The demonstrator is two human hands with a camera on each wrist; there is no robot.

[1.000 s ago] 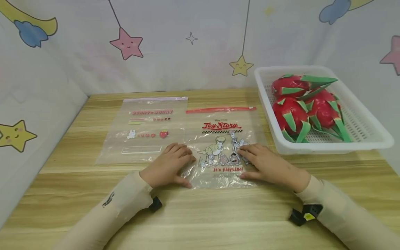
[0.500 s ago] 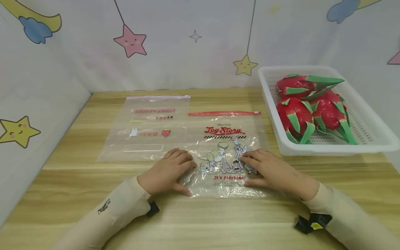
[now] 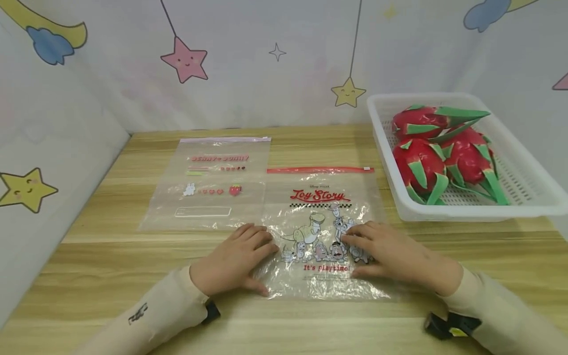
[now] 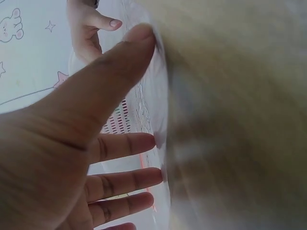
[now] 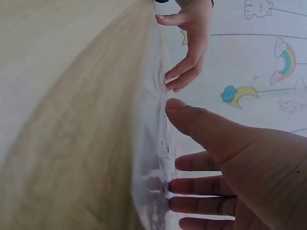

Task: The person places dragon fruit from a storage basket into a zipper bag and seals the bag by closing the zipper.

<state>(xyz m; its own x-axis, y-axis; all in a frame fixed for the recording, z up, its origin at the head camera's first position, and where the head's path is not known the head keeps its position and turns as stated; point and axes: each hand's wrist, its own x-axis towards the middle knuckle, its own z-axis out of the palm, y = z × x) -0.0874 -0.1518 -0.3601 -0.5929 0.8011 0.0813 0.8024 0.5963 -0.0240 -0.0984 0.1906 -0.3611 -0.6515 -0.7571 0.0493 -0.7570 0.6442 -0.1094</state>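
Compared with a second ago, the Toy Story bag (image 3: 306, 234) lies nearer to me, its red zip (image 3: 319, 170) now lower than the top edge of the bunny bag (image 3: 222, 190) by a wider gap; both my hands have come back with it. My left grip (image 3: 232, 259) rests at its left edge and my right grip (image 3: 390, 251) on its right side, fingers loosely extended, clasping nothing.

The bag lies flat, clear and wrinkled, glinting along its near edge, with a dinosaur and other cartoon figures printed above "It's playtime!". The bunny bag lies just beside it, farther back to the left.

Under them is a wood-grain counter (image 3: 310, 328). At right a white basket (image 3: 470, 213) holds red dragon fruits (image 3: 419, 167) with green leaves. The pale wall (image 3: 266, 93) behind carries smiling stars.
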